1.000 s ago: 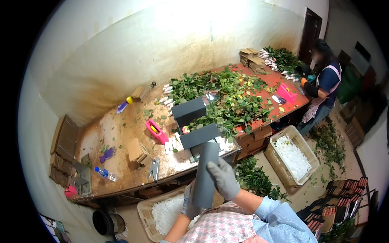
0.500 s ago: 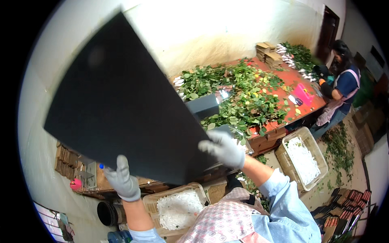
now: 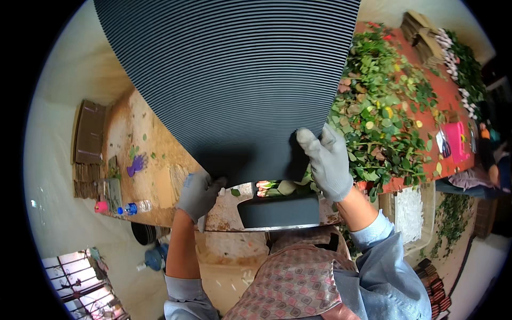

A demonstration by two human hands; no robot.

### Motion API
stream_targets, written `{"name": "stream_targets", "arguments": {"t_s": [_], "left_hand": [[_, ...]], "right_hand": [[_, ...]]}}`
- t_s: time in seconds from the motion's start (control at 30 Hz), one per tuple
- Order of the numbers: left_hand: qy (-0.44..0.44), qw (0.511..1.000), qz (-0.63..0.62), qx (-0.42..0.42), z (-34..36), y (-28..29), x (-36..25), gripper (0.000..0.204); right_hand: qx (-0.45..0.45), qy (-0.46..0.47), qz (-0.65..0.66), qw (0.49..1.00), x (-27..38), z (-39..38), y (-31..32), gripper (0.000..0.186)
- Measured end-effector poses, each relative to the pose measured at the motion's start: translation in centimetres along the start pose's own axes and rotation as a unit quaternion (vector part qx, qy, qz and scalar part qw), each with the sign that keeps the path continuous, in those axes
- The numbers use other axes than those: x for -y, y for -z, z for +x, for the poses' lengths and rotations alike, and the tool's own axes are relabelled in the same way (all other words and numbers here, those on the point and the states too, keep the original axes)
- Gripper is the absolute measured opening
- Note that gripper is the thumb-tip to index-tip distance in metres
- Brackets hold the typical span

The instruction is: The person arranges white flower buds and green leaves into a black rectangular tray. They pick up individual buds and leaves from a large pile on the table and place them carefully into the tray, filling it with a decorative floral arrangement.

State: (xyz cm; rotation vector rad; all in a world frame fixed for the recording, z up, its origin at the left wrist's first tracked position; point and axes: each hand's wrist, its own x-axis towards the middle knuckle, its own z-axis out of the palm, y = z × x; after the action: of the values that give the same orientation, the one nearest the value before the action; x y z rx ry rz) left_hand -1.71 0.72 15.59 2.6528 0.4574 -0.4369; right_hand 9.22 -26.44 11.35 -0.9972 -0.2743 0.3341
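A large black ribbed sheet (image 3: 229, 74) fills the upper middle of the view, wide at the top and narrower toward me. My gloved left hand (image 3: 198, 194) grips its lower left corner. My gloved right hand (image 3: 326, 162) holds the lower right edge, thumb and fingers on the sheet. Just below the sheet, a dark grey curved piece (image 3: 280, 212) lies at the table's front edge, with pink-tipped flower buds and green leaves (image 3: 269, 189) behind it. The sheet hides much of the tabletop beyond.
Leafy stems (image 3: 381, 122) cover the red tabletop at right, near a pink dispenser (image 3: 456, 141). A co-worker (image 3: 493, 170) is at the far right. Cardboard stacks (image 3: 88, 133), a purple glove (image 3: 136, 165) and bottle (image 3: 138, 208) are left. A basket of white pieces (image 3: 409, 218) stands below right.
The sheet was a narrow roll, then opened out with its smooth side showing. Now its ribbed side faces the camera, extending upward from both hands over the table.
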Motion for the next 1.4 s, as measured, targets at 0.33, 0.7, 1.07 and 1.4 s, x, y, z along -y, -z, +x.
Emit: {"name": "stream_targets", "arguments": {"t_s": [0.33, 0.7, 1.07, 1.4], "left_hand": [[0.096, 0.958, -0.219, 0.161, 4.4, -9.0, 5.5, 0.035], [-0.022, 0.971, -0.185, 0.151, 7.2, -13.8, 7.6, 0.043], [0.020, 0.972, -0.080, 0.220, 7.7, -17.1, 7.8, 0.059], [-0.009, 0.975, -0.070, 0.208, 7.5, -17.9, 8.5, 0.071]], "right_hand": [[-0.023, -0.124, -0.057, 0.990, -2.7, 2.8, 2.0, 0.016], [-0.044, -0.074, -0.198, 0.976, -6.2, 1.0, 2.5, 0.019], [0.013, 0.086, -0.645, 0.759, -7.8, -2.4, 8.6, 0.008], [0.010, -0.011, -0.748, 0.664, -9.7, 0.7, 8.0, 0.028]]}}
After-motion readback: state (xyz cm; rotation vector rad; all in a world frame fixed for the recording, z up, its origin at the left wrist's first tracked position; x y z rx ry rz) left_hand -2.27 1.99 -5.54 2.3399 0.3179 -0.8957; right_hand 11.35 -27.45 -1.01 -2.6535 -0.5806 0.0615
